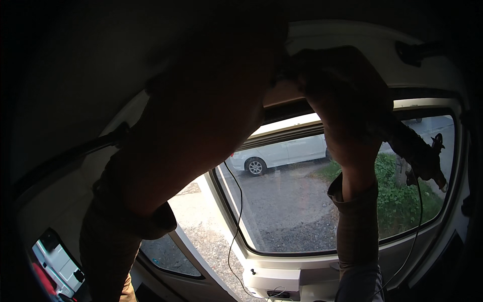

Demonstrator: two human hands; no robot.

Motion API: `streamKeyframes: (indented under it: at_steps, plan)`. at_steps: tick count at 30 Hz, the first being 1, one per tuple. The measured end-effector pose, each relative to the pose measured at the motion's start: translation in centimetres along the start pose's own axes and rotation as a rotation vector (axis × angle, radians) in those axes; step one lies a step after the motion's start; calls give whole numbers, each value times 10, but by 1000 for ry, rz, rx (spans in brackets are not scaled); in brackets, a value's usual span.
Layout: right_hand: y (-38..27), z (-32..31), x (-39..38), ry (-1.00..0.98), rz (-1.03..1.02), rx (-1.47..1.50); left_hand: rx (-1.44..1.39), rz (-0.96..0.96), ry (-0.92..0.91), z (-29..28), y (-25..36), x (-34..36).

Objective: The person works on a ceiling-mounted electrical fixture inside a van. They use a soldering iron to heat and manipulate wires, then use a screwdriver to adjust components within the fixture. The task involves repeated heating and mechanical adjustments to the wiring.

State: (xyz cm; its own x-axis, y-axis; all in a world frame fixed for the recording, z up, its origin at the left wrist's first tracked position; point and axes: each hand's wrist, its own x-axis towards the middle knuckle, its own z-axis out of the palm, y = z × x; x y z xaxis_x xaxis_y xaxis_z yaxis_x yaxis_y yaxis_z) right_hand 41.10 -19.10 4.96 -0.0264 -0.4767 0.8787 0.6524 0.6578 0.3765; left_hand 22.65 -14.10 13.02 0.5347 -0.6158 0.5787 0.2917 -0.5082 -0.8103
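Observation:
Both my arms reach up to the dark ceiling of a vehicle. My left hand (241, 65) is a dark silhouette near the top middle; its fingers are lost in shadow. Close to its right, my right hand (347, 90) is closed, with curled fingertips toward the left hand. From the right hand's outer side, a dark elongated bundle (420, 153) slants down to the right, with ragged bits and a small pale tip. The hand seems wrapped round it. Whatever lies between the two hands is too dark to make out.
Behind my hands is a large side window (287, 211); a white car (282, 153) and green bushes (397, 191) stand outside. Thin black cables (240, 201) hang down at both sides of the window. Dark grab handles (415, 53) are near the ceiling. A white box-shaped panel (271, 282) sits below.

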Motion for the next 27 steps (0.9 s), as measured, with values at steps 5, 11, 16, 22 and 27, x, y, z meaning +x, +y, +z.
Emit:
streamKeyframes:
  at_steps: [5, 11, 16, 22, 27]
  plan:
    - [6, -4, 5, -27, -127, -14, 4, -3, -21, -5, 3, -1]
    - [5, -4, 8, -52, -107, 17, -15, -14, -85, -17, 4, -1]
    - [-2, -10, 11, -164, -255, -508, 4, -9, -95, -17, 4, 2]
    - [-2, -6, 7, -103, -142, -223, 56, -10, -97, -14, 3, 3]
    - [-15, 2, 2, -52, -59, -320, 164, 21, -110, -23, 0, 4]
